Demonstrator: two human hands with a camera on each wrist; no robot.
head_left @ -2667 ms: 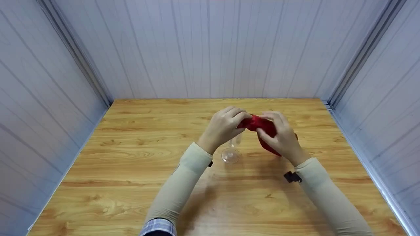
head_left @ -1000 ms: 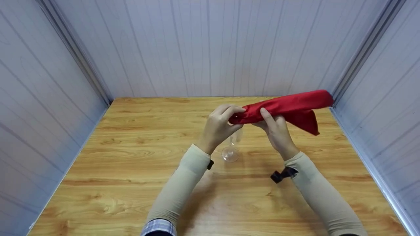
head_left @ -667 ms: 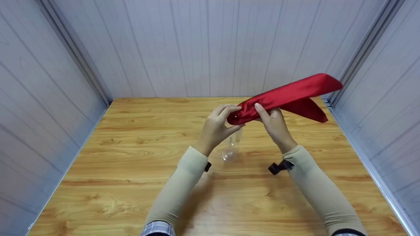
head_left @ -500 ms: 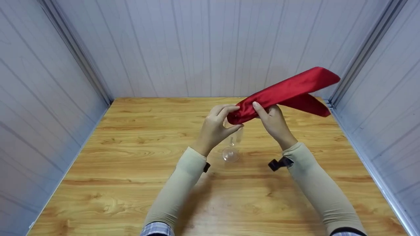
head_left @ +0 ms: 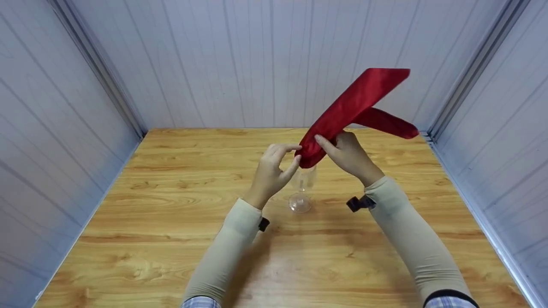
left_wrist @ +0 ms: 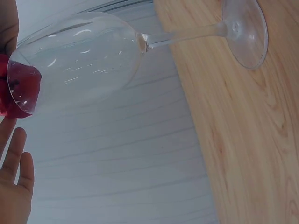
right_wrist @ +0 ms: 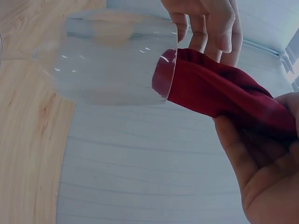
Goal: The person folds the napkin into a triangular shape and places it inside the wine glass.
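Note:
A folded red satin cloth (head_left: 342, 107) slants up and away in the head view, its two loose ends spread apart. My right hand (head_left: 353, 156) grips it near the lower end, thumb on top. That lower end dips just inside the rim of a clear wine glass (right_wrist: 117, 60), red showing through the bowl in both wrist views. Upright on the table, the glass shows its round foot (head_left: 300, 202) below the cloth. My left hand (head_left: 270, 173) is at the rim beside the cloth's lower end, thumb and forefinger apart; whether they touch the glass is unclear.
A wood-grain table (head_left: 171, 222) lies under both arms. Pale panelled walls (head_left: 239, 64) enclose it at the back and on both sides. Small black wrist cameras, such as the right one (head_left: 359, 203), stick out from the sleeves.
The cloth has swung from lying sideways to a steeper upward slant, its lower end now at the glass. My left hand has loosened from the cloth and drawn slightly left and nearer.

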